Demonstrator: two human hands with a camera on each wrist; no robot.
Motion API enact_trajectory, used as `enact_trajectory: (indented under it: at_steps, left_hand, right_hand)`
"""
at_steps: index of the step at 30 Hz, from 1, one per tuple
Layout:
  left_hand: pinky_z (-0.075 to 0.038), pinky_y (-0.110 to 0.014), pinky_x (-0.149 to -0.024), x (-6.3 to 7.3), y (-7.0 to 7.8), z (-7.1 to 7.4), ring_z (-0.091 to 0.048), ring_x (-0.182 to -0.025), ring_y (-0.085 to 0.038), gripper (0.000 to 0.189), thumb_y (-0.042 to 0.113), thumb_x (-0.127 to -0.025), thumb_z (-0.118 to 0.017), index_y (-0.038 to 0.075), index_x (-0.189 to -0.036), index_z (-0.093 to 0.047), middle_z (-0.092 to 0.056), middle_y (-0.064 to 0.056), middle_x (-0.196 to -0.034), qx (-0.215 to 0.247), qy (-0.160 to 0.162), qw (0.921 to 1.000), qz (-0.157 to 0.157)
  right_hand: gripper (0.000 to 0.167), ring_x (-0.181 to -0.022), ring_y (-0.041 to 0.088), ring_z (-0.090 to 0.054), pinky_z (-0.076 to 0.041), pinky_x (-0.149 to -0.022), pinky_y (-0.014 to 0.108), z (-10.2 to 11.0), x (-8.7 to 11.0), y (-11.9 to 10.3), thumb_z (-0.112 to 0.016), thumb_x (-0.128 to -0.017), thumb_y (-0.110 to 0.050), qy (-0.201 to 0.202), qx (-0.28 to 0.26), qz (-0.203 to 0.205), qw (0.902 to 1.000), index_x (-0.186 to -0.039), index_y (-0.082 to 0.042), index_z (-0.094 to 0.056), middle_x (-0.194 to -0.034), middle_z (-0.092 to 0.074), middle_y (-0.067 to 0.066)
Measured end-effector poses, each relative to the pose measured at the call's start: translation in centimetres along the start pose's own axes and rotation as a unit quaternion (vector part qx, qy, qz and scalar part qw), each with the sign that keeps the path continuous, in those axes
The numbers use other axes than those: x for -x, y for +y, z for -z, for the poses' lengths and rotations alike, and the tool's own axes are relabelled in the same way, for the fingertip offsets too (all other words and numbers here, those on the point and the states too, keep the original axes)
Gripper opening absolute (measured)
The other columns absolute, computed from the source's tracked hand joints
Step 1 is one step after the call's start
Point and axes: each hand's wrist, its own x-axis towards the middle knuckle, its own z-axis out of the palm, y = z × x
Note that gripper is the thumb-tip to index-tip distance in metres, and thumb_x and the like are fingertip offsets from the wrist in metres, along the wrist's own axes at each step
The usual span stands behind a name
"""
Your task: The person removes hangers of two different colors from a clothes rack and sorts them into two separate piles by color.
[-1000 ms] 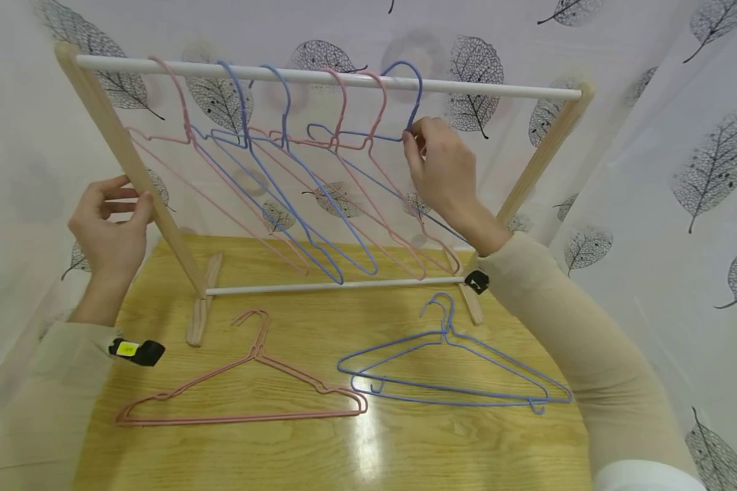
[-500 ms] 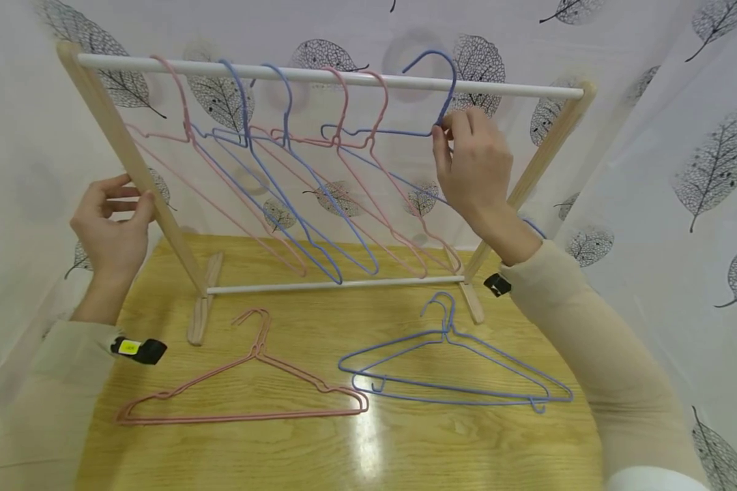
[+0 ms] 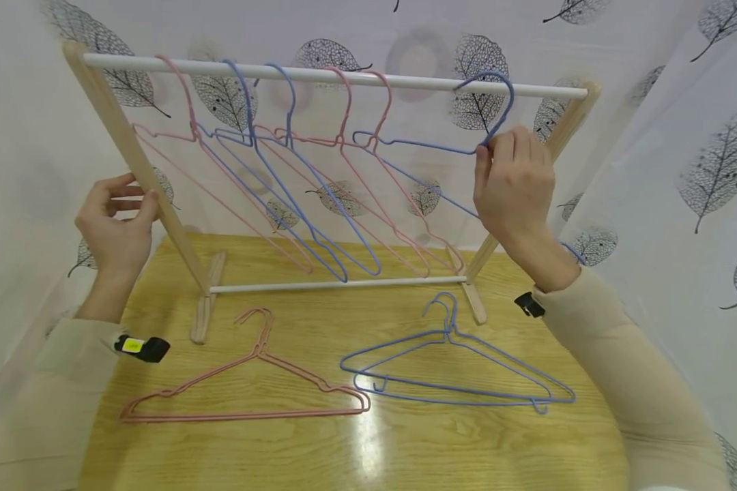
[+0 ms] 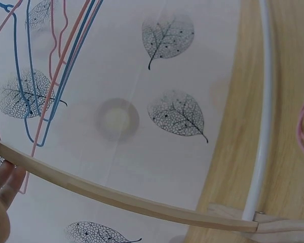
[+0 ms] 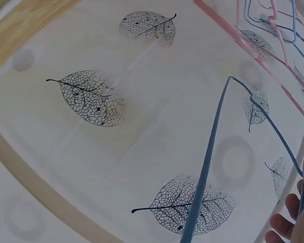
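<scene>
My left hand holds the left wooden post of a small clothes rack, thumb in front and fingers behind. In the left wrist view, fingers show beneath that post. At the right, my right hand pinches a blue hanger at the neck below its hook. The hook arches over the white top rod, near its right end. Its shoulder wire stretches across the right wrist view. Pink hangers and blue hangers hang from the rod further left.
On the wooden table lie two overlapping pink hangers at left and two overlapping blue hangers at right. A lower white bar joins the rack's feet. Behind hangs a white leaf-print curtain.
My right hand lifted the blue hanger's hook above the rod, carried it right and lowered it over the rod further along. My left hand stays on the post.
</scene>
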Motion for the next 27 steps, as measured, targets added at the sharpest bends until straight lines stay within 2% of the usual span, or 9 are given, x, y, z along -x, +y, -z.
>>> enact_trajectory:
  at_steps: [7, 15, 27]
  left_hand:
    - [-0.048, 0.001, -0.069, 0.0, -0.1, 0.0, -0.06, -0.081, 0.016, 0.026, 0.015, -0.097, -0.074, 0.011, -0.123, -0.076, -0.06, 0.035, -0.092, 0.003, -0.002, 1.0, -0.004]
    - [-0.048, 0.002, -0.067, -0.1, -0.2, 0.2, -0.06, -0.081, 0.016, 0.026, 0.015, -0.097, -0.075, 0.011, -0.123, -0.076, -0.061, 0.036, -0.092, 0.005, -0.004, 0.9999, -0.01]
    - [-0.05, 0.001, -0.068, -0.3, -0.2, 0.3, -0.061, -0.081, 0.014, 0.026, 0.014, -0.097, -0.074, 0.01, -0.123, -0.075, -0.061, 0.032, -0.094, 0.014, -0.01, 0.9999, 0.002]
  right_hand:
    - [0.046, -0.093, 0.052, -0.052, -0.043, -0.078, 0.06, 1.2, 2.2, 1.9, -0.037, -0.112, -0.028, -0.008, 0.021, 0.002, 0.9997, -0.097, 0.012, -0.055, -0.101, -0.057, 0.033]
    - [0.051, -0.085, 0.052, -0.049, -0.041, -0.072, 0.062, 1.7, 5.2, 4.6, -0.033, -0.11, -0.028, -0.013, 0.043, 0.004, 0.999, -0.09, 0.015, -0.053, -0.099, -0.058, 0.035]
    - [0.044, -0.073, 0.049, -0.048, -0.041, -0.063, 0.057, 2.5, 10.0, 8.1, -0.034, -0.105, -0.021, -0.076, 0.056, 0.027, 0.9952, -0.08, 0.012, -0.048, -0.083, -0.052, 0.031]
